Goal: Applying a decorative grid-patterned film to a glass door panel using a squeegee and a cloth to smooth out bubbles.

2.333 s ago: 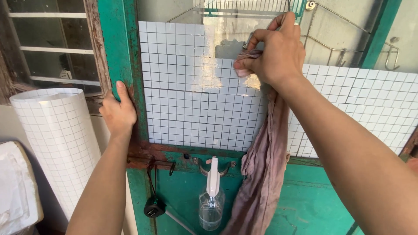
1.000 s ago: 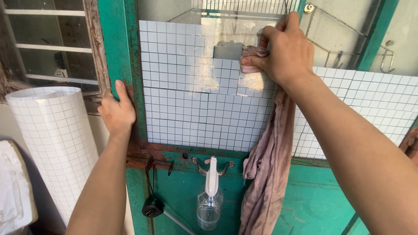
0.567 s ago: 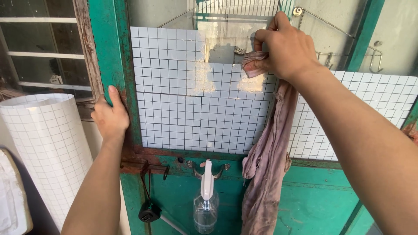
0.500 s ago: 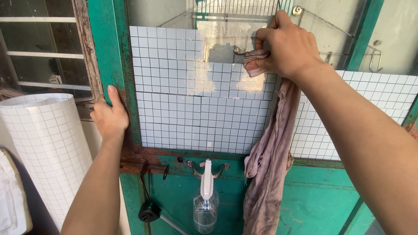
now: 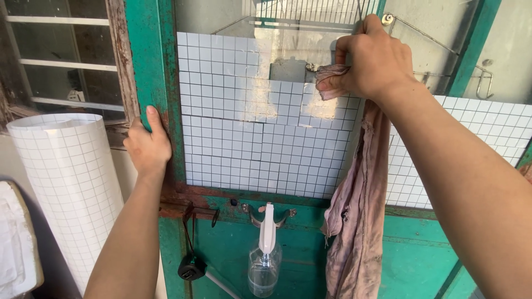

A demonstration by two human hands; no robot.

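Right hand (image 5: pixel 374 58) sits high in the upper right of the frame, arm stretched up from the lower right corner, fingers bunched tight around a wad of pinkish cloth (image 5: pixel 357 205) pressed against the glass pane (image 5: pixel 288 44); the rest of the rag hangs limp down the centre right, frayed and crumpled. Left hand (image 5: pixel 147 147) at centre left is wrapped around the edge of the green frame (image 5: pixel 147 61), thumb up, with nothing else in its grasp. Its fingertips are hidden behind the post. The white grid-patterned film (image 5: pixel 249 144) covers the lower pane, glossy with glare. A roll of the same gridded sheet (image 5: pixel 66 182) stands at lower left. A clear spray bottle (image 5: pixel 265 254) hangs at bottom centre, its base cut off.
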